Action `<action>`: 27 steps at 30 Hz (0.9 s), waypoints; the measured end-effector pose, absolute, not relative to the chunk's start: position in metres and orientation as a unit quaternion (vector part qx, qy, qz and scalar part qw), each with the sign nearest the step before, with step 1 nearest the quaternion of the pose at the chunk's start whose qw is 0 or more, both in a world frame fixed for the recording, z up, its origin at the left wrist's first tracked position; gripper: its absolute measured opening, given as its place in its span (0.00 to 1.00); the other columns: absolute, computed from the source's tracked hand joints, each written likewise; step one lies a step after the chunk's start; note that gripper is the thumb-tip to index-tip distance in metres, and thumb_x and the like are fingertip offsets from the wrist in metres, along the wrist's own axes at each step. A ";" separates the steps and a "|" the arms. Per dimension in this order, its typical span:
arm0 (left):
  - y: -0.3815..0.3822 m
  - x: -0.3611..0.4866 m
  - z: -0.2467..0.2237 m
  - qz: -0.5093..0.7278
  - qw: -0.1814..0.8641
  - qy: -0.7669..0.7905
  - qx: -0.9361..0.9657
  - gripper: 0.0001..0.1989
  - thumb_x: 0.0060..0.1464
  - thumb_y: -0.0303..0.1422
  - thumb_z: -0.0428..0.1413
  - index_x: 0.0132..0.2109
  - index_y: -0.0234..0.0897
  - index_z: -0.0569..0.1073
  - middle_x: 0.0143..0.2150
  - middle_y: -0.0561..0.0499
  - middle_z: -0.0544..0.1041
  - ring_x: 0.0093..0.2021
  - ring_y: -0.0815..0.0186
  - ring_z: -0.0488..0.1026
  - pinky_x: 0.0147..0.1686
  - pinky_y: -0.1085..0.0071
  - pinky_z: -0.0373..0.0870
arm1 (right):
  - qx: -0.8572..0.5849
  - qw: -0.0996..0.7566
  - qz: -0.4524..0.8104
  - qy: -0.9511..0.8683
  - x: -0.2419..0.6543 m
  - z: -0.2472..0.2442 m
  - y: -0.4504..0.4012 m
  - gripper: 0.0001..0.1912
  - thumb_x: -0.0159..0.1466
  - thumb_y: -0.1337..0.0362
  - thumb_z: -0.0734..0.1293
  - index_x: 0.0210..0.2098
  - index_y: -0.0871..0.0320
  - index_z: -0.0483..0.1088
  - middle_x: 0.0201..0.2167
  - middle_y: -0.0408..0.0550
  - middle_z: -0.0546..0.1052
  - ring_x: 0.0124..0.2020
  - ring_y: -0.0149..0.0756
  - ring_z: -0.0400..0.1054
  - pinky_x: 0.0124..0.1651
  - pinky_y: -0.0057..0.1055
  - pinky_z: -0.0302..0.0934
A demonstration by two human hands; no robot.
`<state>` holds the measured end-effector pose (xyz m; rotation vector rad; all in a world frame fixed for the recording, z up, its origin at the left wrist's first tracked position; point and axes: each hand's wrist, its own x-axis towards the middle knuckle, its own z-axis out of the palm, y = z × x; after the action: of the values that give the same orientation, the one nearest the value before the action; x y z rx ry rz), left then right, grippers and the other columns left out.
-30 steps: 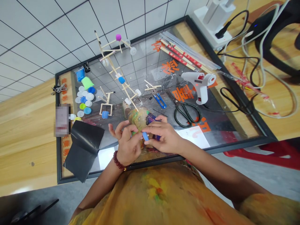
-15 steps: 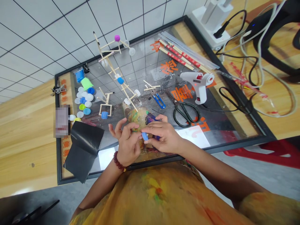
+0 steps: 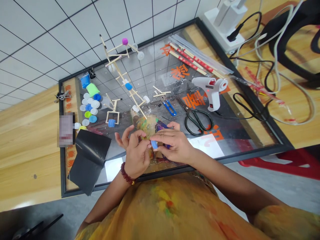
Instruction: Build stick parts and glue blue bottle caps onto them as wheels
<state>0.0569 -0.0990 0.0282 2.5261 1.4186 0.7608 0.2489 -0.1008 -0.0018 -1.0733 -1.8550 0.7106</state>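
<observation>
Close to the glass board's front edge, my right hand (image 3: 172,141) pinches a small blue bottle cap (image 3: 154,144) between thumb and fingers. The thumb and index finger of my left hand (image 3: 136,150) are pressed together at the cap's left side, its other fingers loosely curled. Whether anything tiny sits between those fingertips is hidden. Just beyond my hands stands a model of wooden sticks (image 3: 135,96) with bottle caps fixed to it. To its left rests a smaller stick frame (image 3: 113,115) with a blue cap at its front.
Loose bottle caps (image 3: 90,106) lie at the left by a black sheet (image 3: 88,160). On the right are black-handled scissors (image 3: 198,122), a blue cutter (image 3: 169,107), a white glue gun (image 3: 211,90) and wrapped chopsticks (image 3: 188,58). A power strip (image 3: 225,30) and cables occupy the far right.
The blue cap has turned and shifted very slightly between my fingertips. Both hands stay in nearly the same place, and the things on the board have not moved.
</observation>
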 end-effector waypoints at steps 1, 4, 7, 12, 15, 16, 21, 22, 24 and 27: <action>-0.098 0.056 0.028 0.252 0.077 0.471 0.842 0.09 0.57 0.27 0.53 0.33 0.42 0.77 0.47 0.45 0.73 0.66 0.50 0.56 0.67 0.43 0.39 | -0.424 0.429 0.283 -0.745 0.251 -0.001 -0.100 0.17 0.60 0.71 0.66 0.46 0.50 0.76 0.41 0.43 0.84 0.43 0.37 0.78 0.58 0.43 0.49; -0.097 0.053 0.028 0.255 0.090 0.475 0.837 0.10 0.57 0.27 0.54 0.33 0.43 0.78 0.48 0.45 0.73 0.66 0.50 0.55 0.67 0.43 0.38 | -0.428 0.440 0.273 -0.741 0.255 0.000 -0.098 0.17 0.59 0.71 0.67 0.47 0.50 0.76 0.41 0.43 0.84 0.42 0.37 0.78 0.55 0.42 0.50; -0.098 0.053 0.029 0.260 0.095 0.491 0.826 0.09 0.57 0.27 0.56 0.33 0.43 0.79 0.51 0.45 0.73 0.67 0.49 0.55 0.66 0.42 0.39 | -0.429 0.449 0.268 -0.737 0.255 0.001 -0.097 0.16 0.60 0.69 0.69 0.46 0.50 0.77 0.40 0.43 0.84 0.41 0.37 0.78 0.53 0.42 0.51; -0.099 0.056 0.029 0.270 0.084 0.489 0.825 0.09 0.57 0.26 0.56 0.34 0.44 0.79 0.54 0.45 0.73 0.68 0.50 0.54 0.65 0.40 0.39 | -0.420 0.456 0.280 -0.732 0.249 0.001 -0.098 0.14 0.60 0.66 0.71 0.46 0.52 0.76 0.40 0.44 0.83 0.41 0.37 0.77 0.51 0.41 0.50; -0.099 0.056 0.027 0.279 0.087 0.483 0.825 0.08 0.58 0.27 0.56 0.35 0.43 0.79 0.53 0.45 0.73 0.68 0.50 0.54 0.65 0.40 0.39 | -0.418 0.454 0.278 -0.736 0.248 0.001 -0.098 0.13 0.60 0.66 0.72 0.45 0.53 0.76 0.39 0.44 0.83 0.40 0.37 0.77 0.52 0.42 0.49; -0.099 0.056 0.026 0.280 0.093 0.484 0.824 0.08 0.58 0.27 0.56 0.35 0.43 0.79 0.52 0.45 0.73 0.67 0.50 0.55 0.65 0.40 0.39 | -0.417 0.454 0.276 -0.737 0.248 0.001 -0.098 0.12 0.60 0.66 0.71 0.45 0.53 0.76 0.39 0.44 0.83 0.40 0.36 0.77 0.53 0.42 0.49; -0.099 0.056 0.023 0.265 0.132 0.505 0.811 0.09 0.59 0.29 0.55 0.34 0.43 0.79 0.50 0.46 0.74 0.66 0.51 0.57 0.66 0.41 0.42 | -0.405 0.440 0.254 -0.760 0.249 0.001 -0.097 0.14 0.61 0.69 0.68 0.46 0.53 0.76 0.40 0.44 0.83 0.41 0.35 0.76 0.53 0.41 0.48; -0.099 0.056 0.023 0.266 0.131 0.505 0.810 0.09 0.59 0.28 0.55 0.34 0.43 0.79 0.50 0.46 0.74 0.66 0.51 0.57 0.66 0.42 0.43 | -0.402 0.440 0.253 -0.762 0.249 0.000 -0.097 0.14 0.61 0.69 0.67 0.46 0.52 0.76 0.40 0.43 0.83 0.41 0.35 0.76 0.54 0.41 0.48; -0.099 0.056 0.023 0.278 0.119 0.499 0.812 0.09 0.58 0.28 0.56 0.34 0.43 0.79 0.49 0.46 0.74 0.66 0.51 0.58 0.66 0.42 0.43 | -0.401 0.444 0.262 -0.758 0.249 0.000 -0.097 0.13 0.62 0.68 0.68 0.46 0.53 0.76 0.40 0.43 0.83 0.41 0.35 0.76 0.55 0.41 0.47; -0.100 0.056 0.023 0.301 0.084 0.486 0.816 0.09 0.57 0.26 0.56 0.34 0.43 0.80 0.47 0.45 0.73 0.66 0.51 0.57 0.66 0.42 0.43 | -0.402 0.449 0.285 -0.745 0.248 0.000 -0.098 0.12 0.62 0.65 0.71 0.45 0.54 0.75 0.37 0.43 0.83 0.38 0.35 0.76 0.53 0.41 0.48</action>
<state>0.0558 -0.1001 0.0228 2.4366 1.4492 0.8995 0.2480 -0.0977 0.0000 -0.9941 -1.8433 0.7050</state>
